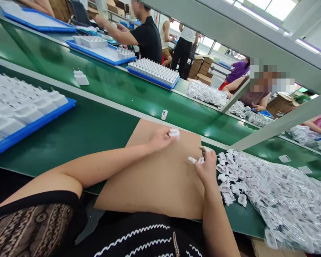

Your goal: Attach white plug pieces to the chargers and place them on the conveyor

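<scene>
The left hand pinches a white plug part over the cardboard sheet. The right hand grips another small white piece at the sheet's right edge — beside the pile of white parts.

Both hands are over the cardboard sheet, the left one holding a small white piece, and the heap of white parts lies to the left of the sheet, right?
Not quite: the head view shows the heap of white parts to the right of the cardboard sheet, beside the right hand. The left hand does hold a small white piece.

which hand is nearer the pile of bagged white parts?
Right. The right hand touches the pile at its edge; the left hand is apart, over the cardboard sheet.
</scene>
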`<control>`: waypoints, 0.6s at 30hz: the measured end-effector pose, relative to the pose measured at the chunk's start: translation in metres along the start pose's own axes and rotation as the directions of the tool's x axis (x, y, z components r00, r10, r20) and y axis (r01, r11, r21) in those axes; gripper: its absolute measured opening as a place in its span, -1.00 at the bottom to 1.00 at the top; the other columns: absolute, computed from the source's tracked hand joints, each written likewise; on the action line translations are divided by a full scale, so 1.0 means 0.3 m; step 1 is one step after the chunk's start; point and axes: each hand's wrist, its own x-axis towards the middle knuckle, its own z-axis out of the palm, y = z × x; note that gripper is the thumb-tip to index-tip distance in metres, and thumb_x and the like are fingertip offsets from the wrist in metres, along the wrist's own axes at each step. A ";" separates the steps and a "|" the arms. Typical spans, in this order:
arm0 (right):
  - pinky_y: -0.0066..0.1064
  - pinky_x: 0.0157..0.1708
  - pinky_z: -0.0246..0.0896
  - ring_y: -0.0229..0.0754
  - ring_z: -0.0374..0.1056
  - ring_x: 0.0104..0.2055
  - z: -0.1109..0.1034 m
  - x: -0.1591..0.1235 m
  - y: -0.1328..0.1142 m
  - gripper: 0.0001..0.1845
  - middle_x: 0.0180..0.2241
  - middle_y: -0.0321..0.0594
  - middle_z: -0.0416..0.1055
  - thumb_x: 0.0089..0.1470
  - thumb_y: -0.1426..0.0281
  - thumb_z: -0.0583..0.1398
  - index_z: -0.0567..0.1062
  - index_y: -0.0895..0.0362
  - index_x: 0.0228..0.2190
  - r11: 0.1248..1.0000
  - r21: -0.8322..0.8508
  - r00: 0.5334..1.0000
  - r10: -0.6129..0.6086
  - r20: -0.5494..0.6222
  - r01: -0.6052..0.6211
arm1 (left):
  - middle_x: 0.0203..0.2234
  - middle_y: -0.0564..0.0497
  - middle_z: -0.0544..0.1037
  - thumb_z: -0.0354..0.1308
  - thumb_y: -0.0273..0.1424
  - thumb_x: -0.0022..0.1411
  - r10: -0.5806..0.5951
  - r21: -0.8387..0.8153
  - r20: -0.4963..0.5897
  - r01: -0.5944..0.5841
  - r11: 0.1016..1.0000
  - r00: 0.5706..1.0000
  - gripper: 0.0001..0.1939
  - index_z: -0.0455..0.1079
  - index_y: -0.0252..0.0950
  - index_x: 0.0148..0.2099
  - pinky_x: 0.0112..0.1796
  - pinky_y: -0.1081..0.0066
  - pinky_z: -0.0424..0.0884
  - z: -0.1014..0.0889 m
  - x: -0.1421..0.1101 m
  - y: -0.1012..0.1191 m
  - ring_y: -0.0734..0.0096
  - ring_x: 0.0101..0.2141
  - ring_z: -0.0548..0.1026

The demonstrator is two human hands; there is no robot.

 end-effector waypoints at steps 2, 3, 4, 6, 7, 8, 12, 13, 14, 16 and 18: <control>-0.07 -0.02 0.23 0.18 0.32 -0.02 -0.030 -0.003 0.052 -0.43 -0.05 0.02 0.41 -0.05 0.26 0.40 0.51 0.11 0.02 0.979 -0.190 0.993 0.092 0.077 -0.076 | -0.07 -0.07 0.63 0.28 -0.13 0.26 -0.049 0.134 -0.245 0.084 0.987 0.968 -0.60 0.53 -0.23 0.05 -0.03 0.28 0.43 -0.094 0.116 -0.050 0.13 -0.07 0.55; -0.08 -0.05 0.23 0.17 0.33 -0.06 -0.038 -0.005 0.074 -0.50 -0.09 0.01 0.41 -0.05 0.33 0.38 0.53 0.11 -0.03 0.961 -0.259 0.984 0.132 0.123 -0.097 | -0.06 -0.09 0.62 0.28 -0.16 0.26 -0.061 0.209 -0.313 0.132 0.969 0.948 -0.62 0.53 -0.25 0.04 -0.02 0.27 0.42 -0.143 0.180 -0.082 0.12 -0.07 0.54; -0.10 -0.07 0.24 0.14 0.34 -0.09 -0.041 -0.006 0.092 -0.58 -0.12 -0.01 0.42 -0.03 0.40 0.33 0.54 0.11 -0.07 0.950 -0.295 0.975 0.157 0.158 -0.106 | -0.08 -0.12 0.62 0.28 -0.20 0.25 -0.099 0.272 -0.353 0.203 0.940 0.930 -0.65 0.54 -0.27 0.01 -0.02 0.27 0.41 -0.188 0.242 -0.116 0.12 -0.08 0.54; -0.14 -0.08 0.25 0.09 0.37 -0.12 -0.034 -0.003 0.113 -0.66 -0.15 -0.05 0.43 0.01 0.50 0.23 0.54 0.10 -0.12 0.956 -0.277 0.969 0.155 0.191 -0.098 | -0.09 -0.15 0.62 0.27 -0.25 0.23 -0.199 0.354 -0.386 0.344 0.870 0.901 -0.69 0.54 -0.29 -0.03 -0.01 0.26 0.39 -0.259 0.351 -0.177 0.09 -0.07 0.53; -0.15 -0.08 0.26 0.07 0.38 -0.11 -0.028 0.000 0.118 -0.69 -0.16 -0.05 0.44 0.05 0.50 0.19 0.55 0.10 -0.13 0.966 -0.239 0.972 0.142 0.187 -0.095 | -0.09 -0.17 0.62 0.27 -0.27 0.21 -0.242 0.372 -0.393 0.394 0.840 0.887 -0.69 0.54 -0.31 -0.05 0.00 0.24 0.38 -0.281 0.393 -0.199 0.06 -0.06 0.53; -0.14 -0.08 0.28 0.07 0.39 -0.11 -0.021 0.005 0.119 -0.71 -0.17 -0.05 0.45 0.09 0.47 0.16 0.55 0.11 -0.13 0.977 -0.188 0.976 0.135 0.170 -0.102 | -0.09 -0.20 0.62 0.27 -0.28 0.19 -0.274 0.379 -0.396 0.428 0.820 0.876 -0.68 0.54 -0.33 -0.05 0.01 0.20 0.38 -0.294 0.424 -0.214 0.01 -0.05 0.53; -0.14 -0.11 0.35 0.02 0.46 -0.16 -0.003 0.021 0.106 -0.60 -0.19 -0.06 0.53 0.22 0.29 0.11 0.46 0.14 0.04 0.957 0.188 0.975 0.211 0.068 -0.220 | 0.15 -0.43 0.47 0.27 -0.33 0.11 -0.273 0.395 -0.475 0.480 0.783 0.837 -0.39 0.40 -0.46 0.20 0.17 -0.09 0.24 -0.278 0.448 -0.215 -0.31 0.19 0.36; -0.15 -0.12 0.37 -0.01 0.48 -0.18 0.000 0.021 0.101 -0.56 -0.19 -0.08 0.55 0.21 0.29 0.11 0.41 0.15 0.09 0.923 0.294 0.969 0.241 0.059 -0.248 | 0.27 -0.44 0.35 0.25 -0.35 0.09 -0.200 0.434 -0.508 0.450 0.781 0.838 -0.27 0.30 -0.47 0.30 0.24 -0.15 0.14 -0.269 0.436 -0.210 -0.34 0.28 0.23; -0.16 -0.13 0.39 -0.04 0.50 -0.20 0.003 0.021 0.096 -0.53 -0.19 -0.09 0.57 0.20 0.30 0.11 0.37 0.16 0.12 0.885 0.380 0.962 0.267 0.062 -0.270 | 0.36 -0.41 0.22 0.22 -0.38 0.08 -0.102 0.497 -0.504 0.385 0.777 0.858 -0.18 0.20 -0.45 0.39 0.30 -0.18 0.03 -0.263 0.422 -0.207 -0.33 0.35 0.11; -0.19 -0.14 0.41 -0.08 0.52 -0.24 0.010 0.017 0.084 -0.52 -0.20 -0.12 0.60 0.16 0.34 0.13 0.35 0.16 0.11 0.832 0.471 0.954 0.288 0.087 -0.294 | 0.45 -0.26 0.07 0.18 -0.43 0.02 0.084 0.649 -0.313 0.148 0.746 0.946 -0.09 0.13 -0.34 0.45 0.36 -0.14 -0.09 -0.267 0.403 -0.212 -0.22 0.42 -0.04; -0.19 -0.10 0.42 -0.10 0.53 -0.22 0.018 0.012 0.071 -0.52 -0.16 -0.12 0.60 0.10 0.38 0.16 0.40 0.13 0.08 0.824 0.492 0.958 0.267 0.103 -0.282 | 0.44 -0.17 0.14 0.15 -0.44 -0.05 0.098 0.697 0.065 -0.116 0.708 0.993 -0.14 0.28 -0.28 0.37 0.37 -0.07 -0.04 -0.289 0.410 -0.234 -0.14 0.41 0.01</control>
